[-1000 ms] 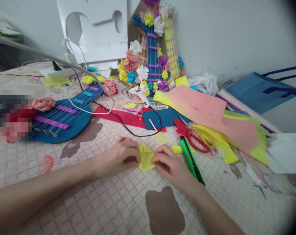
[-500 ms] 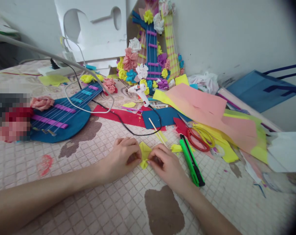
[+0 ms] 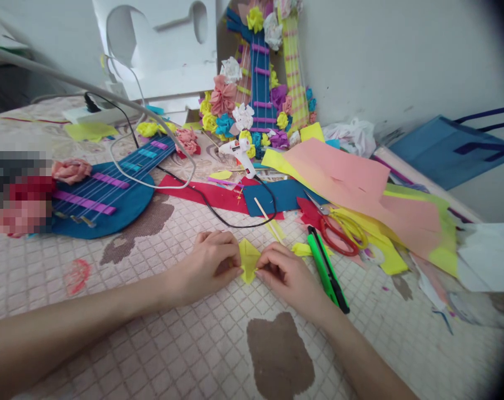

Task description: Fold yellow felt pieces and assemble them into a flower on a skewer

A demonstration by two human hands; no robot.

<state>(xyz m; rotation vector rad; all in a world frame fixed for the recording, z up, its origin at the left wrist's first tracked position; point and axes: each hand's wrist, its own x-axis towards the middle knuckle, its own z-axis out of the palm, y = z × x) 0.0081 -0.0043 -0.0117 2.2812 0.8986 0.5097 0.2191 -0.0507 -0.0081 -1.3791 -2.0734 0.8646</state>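
Note:
Between my hands is a small piece of yellow crepe paper [image 3: 248,256], creased and narrowing toward its lower end. My left hand [image 3: 216,258] pinches its left edge with closed fingers. On the opposite side, my right hand [image 3: 287,272] pinches the paper's lower right edge between thumb and fingertips. A thin pale stick [image 3: 267,216] lies just beyond my right hand, with yellow paper scraps [image 3: 302,249] beside it. Right of that hand rests a green box cutter [image 3: 327,271], and behind it are red-and-yellow-handled scissors [image 3: 341,230].
A blue toy guitar [image 3: 110,203] with paper flowers lies at left. A white glue gun [image 3: 240,155] stands behind, its black cord [image 3: 218,219] looping across red and blue strips. Pink paper sheets [image 3: 339,172] pile up at right. Flower-covered guitars [image 3: 260,83] lean at the back wall.
The yellow paper's lower end looks less bunched and more spread than before. My right hand has shifted slightly to the right; my left hand holds nearly the same place.

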